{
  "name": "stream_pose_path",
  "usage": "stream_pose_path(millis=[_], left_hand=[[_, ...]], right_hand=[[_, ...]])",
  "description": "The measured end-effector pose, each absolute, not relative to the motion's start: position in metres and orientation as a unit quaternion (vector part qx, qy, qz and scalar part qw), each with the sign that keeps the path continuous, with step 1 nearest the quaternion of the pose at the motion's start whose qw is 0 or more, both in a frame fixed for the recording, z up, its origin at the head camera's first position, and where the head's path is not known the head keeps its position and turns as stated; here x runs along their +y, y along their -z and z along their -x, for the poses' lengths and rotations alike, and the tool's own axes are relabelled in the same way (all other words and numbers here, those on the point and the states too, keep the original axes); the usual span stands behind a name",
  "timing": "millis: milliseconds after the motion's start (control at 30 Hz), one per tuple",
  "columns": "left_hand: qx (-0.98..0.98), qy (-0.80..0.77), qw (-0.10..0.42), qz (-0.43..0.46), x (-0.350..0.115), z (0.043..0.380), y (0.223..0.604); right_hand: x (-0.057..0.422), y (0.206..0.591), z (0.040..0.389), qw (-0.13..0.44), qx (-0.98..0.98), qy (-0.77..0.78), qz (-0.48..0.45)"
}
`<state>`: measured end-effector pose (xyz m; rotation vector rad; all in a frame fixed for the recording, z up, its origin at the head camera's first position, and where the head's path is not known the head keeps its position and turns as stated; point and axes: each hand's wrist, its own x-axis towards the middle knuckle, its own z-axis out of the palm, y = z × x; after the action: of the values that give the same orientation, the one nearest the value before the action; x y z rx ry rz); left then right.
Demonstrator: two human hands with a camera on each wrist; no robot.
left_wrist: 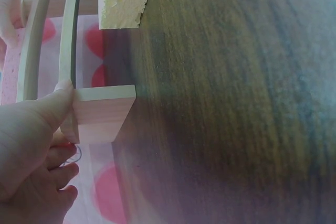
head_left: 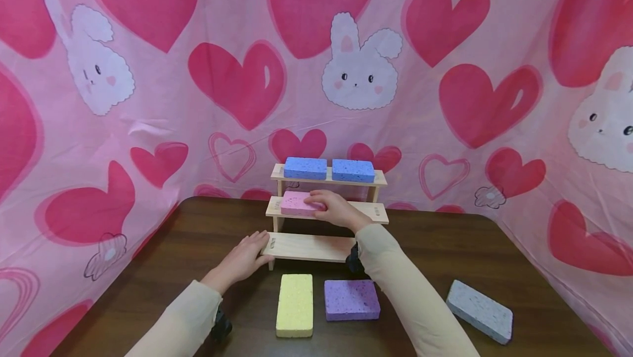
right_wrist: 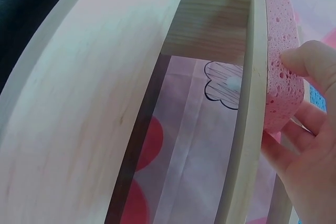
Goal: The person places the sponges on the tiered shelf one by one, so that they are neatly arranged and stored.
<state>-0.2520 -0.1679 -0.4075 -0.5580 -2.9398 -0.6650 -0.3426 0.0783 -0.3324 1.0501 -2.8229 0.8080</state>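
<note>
A three-step wooden shelf stand (head_left: 311, 247) rises at the back of the table. My left hand (head_left: 242, 258) grips the left end of its lowest step, and in the left wrist view the thumb lies on the step's edge. On the middle step, toward its left end, sits a pink sponge (head_left: 295, 204). My right hand (head_left: 338, 211) holds this sponge by its right end, thumb in front and fingers behind, as the right wrist view shows. Two blue sponges, a left one (head_left: 305, 168) and a right one (head_left: 353, 171), lie side by side on the top step.
In front of the stand, a yellow sponge (head_left: 294, 306) and a purple sponge (head_left: 352, 300) lie on the dark wooden table (head_left: 198, 225). A grey sponge (head_left: 479, 311) lies angled at the right, beyond my right forearm. A pink heart-patterned cloth (head_left: 296, 104) hangs behind the table.
</note>
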Motion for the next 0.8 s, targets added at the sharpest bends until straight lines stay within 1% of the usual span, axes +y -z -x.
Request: stream_pose_path(millis=[467,800], left_hand=[[-0.960,0.215,0.037,0.177,-0.168,0.254,0.410],[-0.960,0.214,0.039,0.177,-0.169,0.255,0.412]], right_hand=[[0.086,0.328,0.337,0.025,-0.899,-0.292,-0.326],[0.102,0.315,0.322,0.063,-0.885,-0.298,-0.352]])
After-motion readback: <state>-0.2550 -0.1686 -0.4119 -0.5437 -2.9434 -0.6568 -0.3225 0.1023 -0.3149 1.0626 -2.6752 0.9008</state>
